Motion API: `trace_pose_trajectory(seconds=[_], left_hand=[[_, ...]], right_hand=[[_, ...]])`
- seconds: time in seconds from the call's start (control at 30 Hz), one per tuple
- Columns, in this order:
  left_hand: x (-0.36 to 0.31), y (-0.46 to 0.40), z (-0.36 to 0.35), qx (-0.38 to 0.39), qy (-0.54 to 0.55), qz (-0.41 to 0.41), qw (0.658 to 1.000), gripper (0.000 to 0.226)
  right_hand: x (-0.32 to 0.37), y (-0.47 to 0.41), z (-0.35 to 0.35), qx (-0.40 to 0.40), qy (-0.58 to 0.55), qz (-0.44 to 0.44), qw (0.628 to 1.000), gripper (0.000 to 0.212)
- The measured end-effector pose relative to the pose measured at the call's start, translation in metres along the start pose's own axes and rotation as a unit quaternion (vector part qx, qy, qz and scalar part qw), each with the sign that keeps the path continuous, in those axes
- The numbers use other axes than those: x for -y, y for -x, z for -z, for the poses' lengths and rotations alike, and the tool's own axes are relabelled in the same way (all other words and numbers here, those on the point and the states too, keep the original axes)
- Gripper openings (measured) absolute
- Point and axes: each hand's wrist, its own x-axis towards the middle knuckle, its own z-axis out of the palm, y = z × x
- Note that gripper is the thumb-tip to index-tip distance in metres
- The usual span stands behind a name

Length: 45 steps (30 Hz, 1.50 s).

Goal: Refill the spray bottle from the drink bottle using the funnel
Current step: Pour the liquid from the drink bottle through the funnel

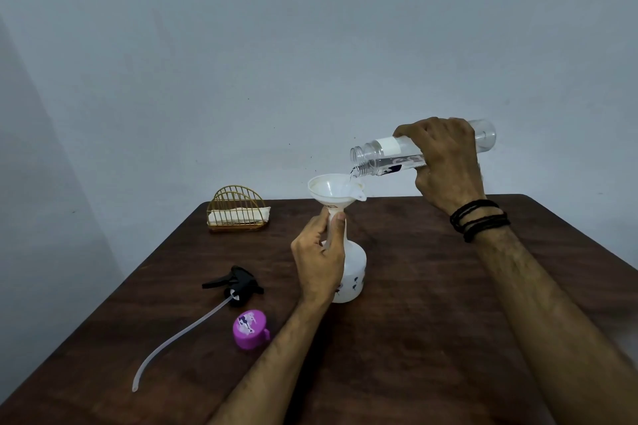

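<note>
Head view, looking down on dark wooden table (431, 286) against pale blue-grey wall (241, 45). Landmark: spray bottle (354, 269), white, standing upright near table middle, small dark printed marks low on body. White funnel (333, 191) seated in spray bottle neck, bowl open upward, small tab on rim pointing right. Left hand (319, 260) wrapped round spray bottle neck just under funnel, thumb and fingers curled, firm grip, forearm coming up from lower edge. Right hand (443, 162) above and right of spray bottle, fingers curled over clear drink bottle (386, 157), gripping mid-body. Drink bottle tipped close to horizontal, open mouth lowest at left, directly above funnel's right rim, not touching. Thin stream of water (352, 176) falling from mouth into funnel bowl. Some water lying along lower side of drink bottle; white label patch near its shoulder. Black cord bracelets (480, 219) wound round right wrist. Left of spray bottle, flat on table: black trigger sprayer head (238, 285) on its side, long translucent dip tube (179, 335) trailing from it toward near-left table edge. Purple cap (249, 328) in front-left of spray bottle, just beside sprayer head, apart from it, printed top up. Behind-left of spray bottle, near far table edge: gold wire napkin holder (237, 209) with white napkins inside. Fill level inside spray bottle not readable through white plastic.
</note>
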Motion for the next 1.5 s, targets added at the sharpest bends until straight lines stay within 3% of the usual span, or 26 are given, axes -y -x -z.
trace_pose_trajectory(seconds=[1.5], left_hand=[[-0.001, 0.001, 0.001, 0.007, 0.008, 0.001, 1.000, 0.018]], right_hand=[[0.007, -0.008, 0.013, -0.026, 0.077, 0.049, 0.995, 0.067]])
